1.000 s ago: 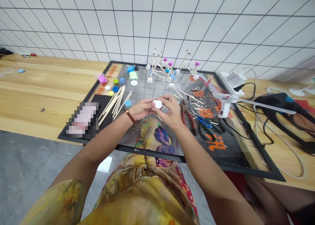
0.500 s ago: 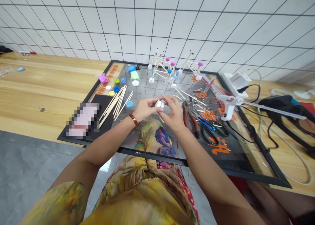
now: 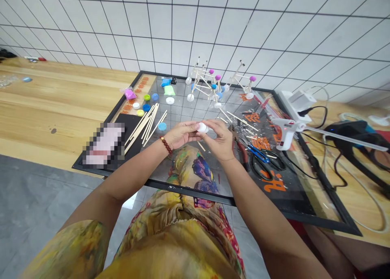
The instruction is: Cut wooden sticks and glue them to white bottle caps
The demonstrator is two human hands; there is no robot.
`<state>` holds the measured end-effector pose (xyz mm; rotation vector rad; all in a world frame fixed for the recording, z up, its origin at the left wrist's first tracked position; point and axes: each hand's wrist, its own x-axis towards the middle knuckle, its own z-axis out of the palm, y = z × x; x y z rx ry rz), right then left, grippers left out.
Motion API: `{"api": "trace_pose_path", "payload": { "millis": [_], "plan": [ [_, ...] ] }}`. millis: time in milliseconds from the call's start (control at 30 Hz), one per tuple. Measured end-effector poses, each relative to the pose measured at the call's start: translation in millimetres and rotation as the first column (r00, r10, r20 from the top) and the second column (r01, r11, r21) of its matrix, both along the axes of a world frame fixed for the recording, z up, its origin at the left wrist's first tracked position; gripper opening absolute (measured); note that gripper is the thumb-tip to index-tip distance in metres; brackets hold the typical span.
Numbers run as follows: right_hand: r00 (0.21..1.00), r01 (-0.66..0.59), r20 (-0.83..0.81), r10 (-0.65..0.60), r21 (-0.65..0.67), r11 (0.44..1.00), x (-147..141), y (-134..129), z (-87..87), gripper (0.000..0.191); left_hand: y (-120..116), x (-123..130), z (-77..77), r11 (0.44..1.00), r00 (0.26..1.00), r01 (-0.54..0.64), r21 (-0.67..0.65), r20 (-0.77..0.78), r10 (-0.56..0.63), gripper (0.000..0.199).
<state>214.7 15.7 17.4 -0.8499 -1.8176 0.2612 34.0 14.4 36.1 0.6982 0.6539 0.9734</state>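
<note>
Holding a white piece (image 3: 202, 127) between them, the left hand (image 3: 183, 136) and right hand (image 3: 219, 140) meet above the black-edged panel (image 3: 189, 192) on the desk (image 3: 73, 108). The piece sits at both sets of fingertips: the left thumb touches its left side, while the right thumb and fingers form a narrow grip at its right. Pliers (image 3: 243, 151) lie just beside the right hand, then scissors (image 3: 258, 153) farther right. Left of the left hand are a blue lid (image 3: 162, 126) and sticks (image 3: 140, 127). Stick models (image 3: 213, 86) stand beyond both hands.
</note>
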Motion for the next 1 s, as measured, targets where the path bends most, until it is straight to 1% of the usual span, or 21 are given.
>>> {"api": "trace_pose_path", "payload": {
  "millis": [67,133,233,367,467,567,700,833,933,1000],
  "plan": [
    [1.0,-0.01,0.013,0.01,-0.008,1.0,-2,-1,0.0,0.031,0,0,0.3,1.0,1.0,0.014,-0.028,0.024,-0.013,0.012],
    [1.0,0.011,-0.005,-0.011,-0.006,1.0,-4,-2,0.3,0.037,0,0,0.4,0.999,0.999,0.021,-0.048,0.048,-0.018,0.007],
    [0.999,0.024,-0.036,-0.024,-0.011,1.0,-6,-5,1.8,0.044,0,0,0.4,0.997,0.996,0.044,-0.061,0.08,-0.039,0.008],
    [0.999,-0.01,-0.042,0.01,-0.001,1.0,-8,-7,3.6,0.033,0,-1,0.1,0.996,0.994,0.062,-0.064,0.099,-0.056,0.01],
    [0.999,-0.021,-0.046,0.021,-0.005,1.0,-8,-7,3.3,0.032,0,-1,-0.5,0.996,0.995,0.065,-0.057,0.08,-0.06,0.016],
    [1.0,-0.015,-0.022,0.014,-0.039,0.999,-8,-7,2.5,0.036,0,0,-0.8,0.998,0.996,0.043,-0.047,0.076,-0.04,0.02],
    [1.0,0.01,-0.018,-0.011,-0.052,0.999,-10,-8,3.1,0.045,-1,1,-0.4,0.996,0.997,0.004,-0.086,0.082,0.003,0.013],
    [0.999,-0.004,-0.043,0.002,-0.039,0.999,-12,-10,6.2,0.036,-1,1,-0.1,0.988,0.995,0.022,-0.15,0.099,-0.007,0.014],
    [0.999,0.011,-0.044,-0.012,-0.027,1.0,-12,-12,8.3,0.03,-2,1,0.1,0.984,0.991,0.046,-0.172,0.132,-0.023,0.013],
    [0.999,0.031,-0.043,-0.031,-0.008,0.999,-12,-13,9.1,0.026,-2,2,0.6,0.983,0.992,0.052,-0.174,0.123,-0.031,0.014]
  ]
}}
